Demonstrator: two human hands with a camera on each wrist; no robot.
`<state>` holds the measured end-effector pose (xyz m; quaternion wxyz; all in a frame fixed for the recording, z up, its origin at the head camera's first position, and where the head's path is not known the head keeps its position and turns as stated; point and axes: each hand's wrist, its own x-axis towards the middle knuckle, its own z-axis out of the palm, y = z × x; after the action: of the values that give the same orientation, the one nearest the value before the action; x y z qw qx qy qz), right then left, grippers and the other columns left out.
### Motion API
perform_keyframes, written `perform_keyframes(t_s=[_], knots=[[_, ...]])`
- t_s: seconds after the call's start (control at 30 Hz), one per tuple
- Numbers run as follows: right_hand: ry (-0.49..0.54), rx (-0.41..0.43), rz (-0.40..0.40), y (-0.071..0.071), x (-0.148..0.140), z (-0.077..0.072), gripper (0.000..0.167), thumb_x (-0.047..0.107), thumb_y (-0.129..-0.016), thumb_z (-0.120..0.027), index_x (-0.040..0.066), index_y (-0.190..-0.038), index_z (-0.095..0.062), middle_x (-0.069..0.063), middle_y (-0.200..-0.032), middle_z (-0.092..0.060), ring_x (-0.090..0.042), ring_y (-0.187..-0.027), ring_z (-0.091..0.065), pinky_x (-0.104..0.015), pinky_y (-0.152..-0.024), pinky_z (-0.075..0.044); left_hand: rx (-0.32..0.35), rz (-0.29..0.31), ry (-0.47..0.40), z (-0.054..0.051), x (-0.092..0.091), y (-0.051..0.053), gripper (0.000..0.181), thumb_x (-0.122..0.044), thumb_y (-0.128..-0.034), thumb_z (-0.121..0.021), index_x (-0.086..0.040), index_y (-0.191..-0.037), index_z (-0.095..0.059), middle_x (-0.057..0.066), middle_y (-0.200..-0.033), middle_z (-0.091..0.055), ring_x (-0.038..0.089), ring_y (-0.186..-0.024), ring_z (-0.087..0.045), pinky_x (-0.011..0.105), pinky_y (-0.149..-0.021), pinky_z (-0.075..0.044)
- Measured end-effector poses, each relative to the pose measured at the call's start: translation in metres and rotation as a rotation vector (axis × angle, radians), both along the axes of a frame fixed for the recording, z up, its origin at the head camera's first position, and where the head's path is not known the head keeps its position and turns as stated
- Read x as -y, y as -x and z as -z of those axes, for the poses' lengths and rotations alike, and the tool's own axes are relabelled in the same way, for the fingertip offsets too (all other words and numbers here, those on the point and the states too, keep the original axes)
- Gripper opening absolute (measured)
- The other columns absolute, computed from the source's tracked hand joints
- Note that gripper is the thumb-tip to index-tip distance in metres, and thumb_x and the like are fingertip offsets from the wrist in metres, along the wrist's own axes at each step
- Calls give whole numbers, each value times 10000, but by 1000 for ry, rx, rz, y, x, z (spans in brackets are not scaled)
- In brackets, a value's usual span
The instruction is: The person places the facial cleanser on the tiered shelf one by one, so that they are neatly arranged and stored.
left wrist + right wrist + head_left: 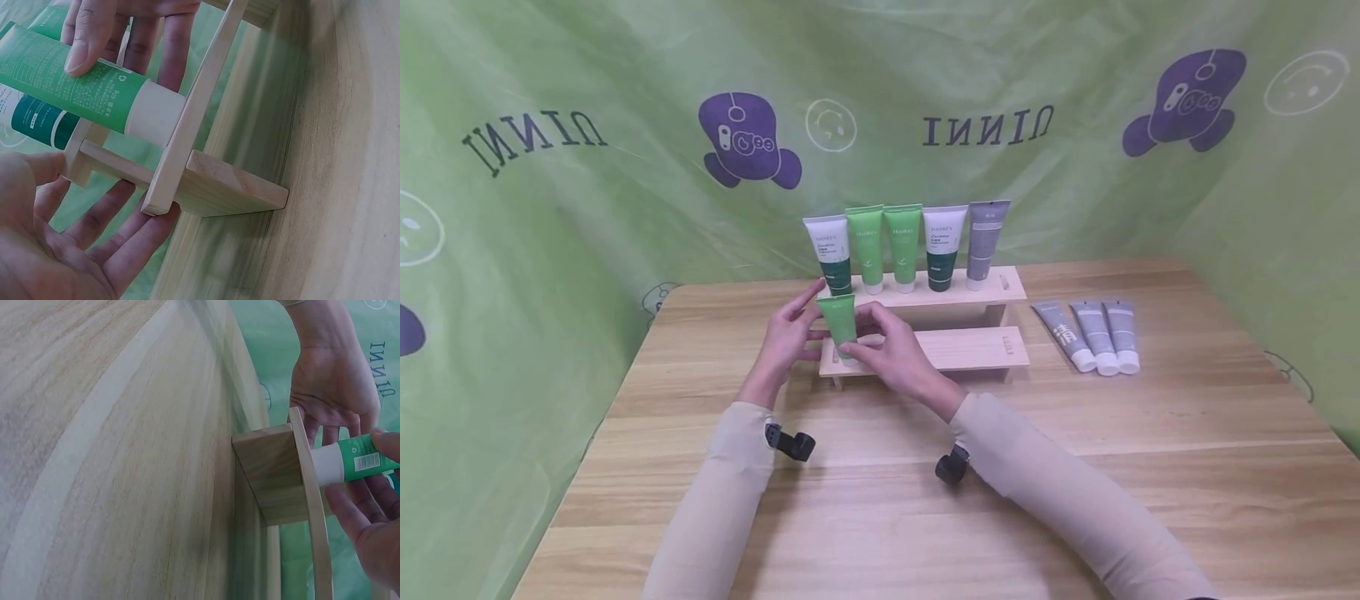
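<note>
A small green tube [838, 323] stands cap down at the left end of the lower wooden shelf [947, 350]. My right hand [898, 350] holds it, thumb on its printed side and fingers behind. In the left wrist view the tube's white cap [155, 114] meets the shelf board. My left hand [785, 342] is at the shelf's left end, its fingers spread, and the left wrist view shows fingertips [164, 209] at the board's corner. Behind the green tube, a white and dark green tube [829, 250] stands on the upper shelf [1011, 285].
Two green tubes [867, 250], another white and dark green tube [942, 248] and a grey tube [987, 246] stand along the upper shelf. Three grey tubes [1093, 337] with white caps lie on the wooden table [880, 525] to the right. A green patterned curtain [880, 50] surrounds the table.
</note>
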<state>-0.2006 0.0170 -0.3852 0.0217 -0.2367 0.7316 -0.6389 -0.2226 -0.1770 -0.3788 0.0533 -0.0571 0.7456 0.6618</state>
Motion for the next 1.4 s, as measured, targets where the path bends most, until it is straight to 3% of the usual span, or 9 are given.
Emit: perform_keyframes(t_s=[0.23,0.53,0.83,1.13,1.4], knots=[[-52,30,12,-5,-18,1,358,3,-887,-757,28,-1201,-586,-96,-1154,-645,-261,-1099,-639,-337,-958,-549,3,14,6,2,-1,1,456,-377,-1042,-553,-437,-1484,-463,145,-1475,-517,365,-1061,-675,548,-820,-592],[-29,89,0,-13,-62,-6,382,-32,-870,-758,-51,-1206,-577,-223,-1210,-616,-427,-1159,-601,-320,-917,-571,6,17,13,3,3,3,457,-381,-1043,-548,-444,-1486,-454,145,-1496,-495,386,-1086,-658,556,-834,-586],[-83,60,79,-22,-119,-10,369,5,-870,-769,-33,-1198,-604,-184,-1198,-642,-351,-1117,-645,-307,-876,-585,12,17,29,3,4,4,449,-378,-1049,-533,-459,-1482,-449,150,-1492,-497,373,-1083,-656,536,-831,-591],[-70,51,150,-30,-187,-11,403,-5,-896,-740,-73,-1254,-566,-248,-1224,-618,-301,-1103,-654,-263,-883,-572,14,21,21,3,5,3,454,-394,-1041,-546,-449,-1483,-457,152,-1472,-517,327,-1034,-677,539,-826,-592],[-35,151,226,-37,-249,-18,435,43,-931,-722,34,-1336,-564,-28,-1200,-681,-165,-1049,-692,-305,-838,-592,20,31,18,2,6,5,463,-381,-1040,-554,-439,-1488,-454,153,-1464,-525,340,-1047,-674,530,-818,-596]])
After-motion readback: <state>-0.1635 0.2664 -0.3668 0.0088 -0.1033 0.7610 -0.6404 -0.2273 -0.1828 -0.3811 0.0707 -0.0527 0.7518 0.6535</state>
